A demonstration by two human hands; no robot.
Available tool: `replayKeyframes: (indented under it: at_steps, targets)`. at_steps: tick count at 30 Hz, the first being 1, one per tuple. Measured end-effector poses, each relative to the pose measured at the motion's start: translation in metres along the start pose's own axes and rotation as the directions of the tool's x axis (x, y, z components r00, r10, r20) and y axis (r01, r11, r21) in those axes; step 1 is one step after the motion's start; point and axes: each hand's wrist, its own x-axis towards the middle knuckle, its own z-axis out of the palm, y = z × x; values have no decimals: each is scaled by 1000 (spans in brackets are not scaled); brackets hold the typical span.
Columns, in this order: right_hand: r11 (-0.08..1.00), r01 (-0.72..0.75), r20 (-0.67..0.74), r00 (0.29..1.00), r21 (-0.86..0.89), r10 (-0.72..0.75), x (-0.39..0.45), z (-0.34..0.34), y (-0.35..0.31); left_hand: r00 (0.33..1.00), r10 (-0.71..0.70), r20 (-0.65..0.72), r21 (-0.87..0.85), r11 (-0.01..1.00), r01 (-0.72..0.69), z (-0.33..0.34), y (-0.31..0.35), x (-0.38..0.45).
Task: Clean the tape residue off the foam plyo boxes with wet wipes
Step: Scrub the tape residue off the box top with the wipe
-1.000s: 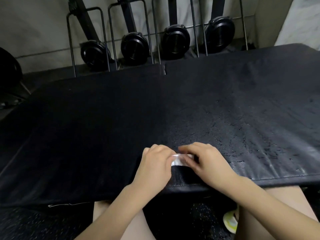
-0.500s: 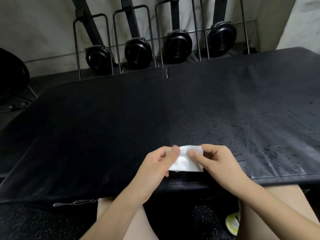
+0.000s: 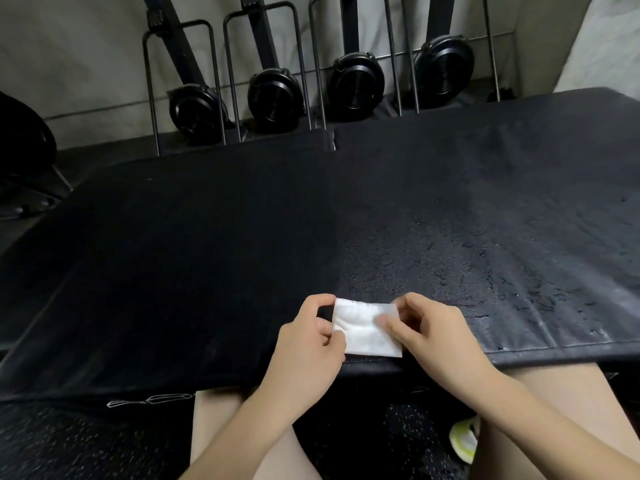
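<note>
White folded wet wipe (image 3: pixel 365 329) pinched by both hands, near edge of black foam plyo box (image 3: pixel 207 254).
L hand (image 3: pixel 308 344) & R hand (image 3: pixel 436 330) fingers pinch its sides; thin grip w/ wet cloth could slip or tear.

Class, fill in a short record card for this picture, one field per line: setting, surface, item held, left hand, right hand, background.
setting: gym floor, person seated at the near edge of the boxes
surface: two black foam plyo boxes side by side; the right one looks cracked and flaky
item held: white wet wipe, folded flat
left hand: pinches the wipe's left edge
right hand: pinches its right edge
background: four black rowing machines stood upright against the wall
</note>
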Motion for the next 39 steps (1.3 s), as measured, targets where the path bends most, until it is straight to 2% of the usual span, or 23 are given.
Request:
replayKeyframes:
  at_steps: [1,3,4,6,8,11,13,17,25,28,36,39]
  targets:
    - [992,46,-11,999,-117,-48,0,1,2,998,39,-41,138,990,-33,1,-7,-1]
    - [919,161,-6,985,-360,-175,-1,7,9,980,180,-81,420,898,-130,2,-20,-2]
    - [887,214,-21,970,-410,-244,-2,9,13,962,263,-75,470,860,-198,3,-25,-2]
    - [877,297,-81,933,-378,-351,-3,9,15,914,402,-53,408,844,-347,5,-31,2]
    - [865,388,-63,902,-319,-428,-7,11,17,867,499,7,352,810,-469,6,-37,9]
    - [827,434,41,892,-358,-451,-11,21,24,812,554,184,415,705,-575,7,-43,27]
    - [817,440,48,888,-373,-457,-12,26,29,795,556,242,465,652,-598,8,-42,34]
    - [760,520,49,836,-390,-547,-20,28,30,741,633,225,547,547,-633,9,-45,25]
    - [626,658,167,733,-419,-659,-32,23,40,655,740,156,576,470,-668,11,-57,-7]
    - [659,624,129,760,-419,-637,-20,28,40,667,723,177,623,442,-645,14,-56,-2]
    - [740,470,-11,841,-482,-541,44,40,26,850,495,183,777,457,-433,12,-32,60]
    - [730,482,14,839,-485,-545,43,36,24,843,499,200,784,435,-443,12,-23,52]
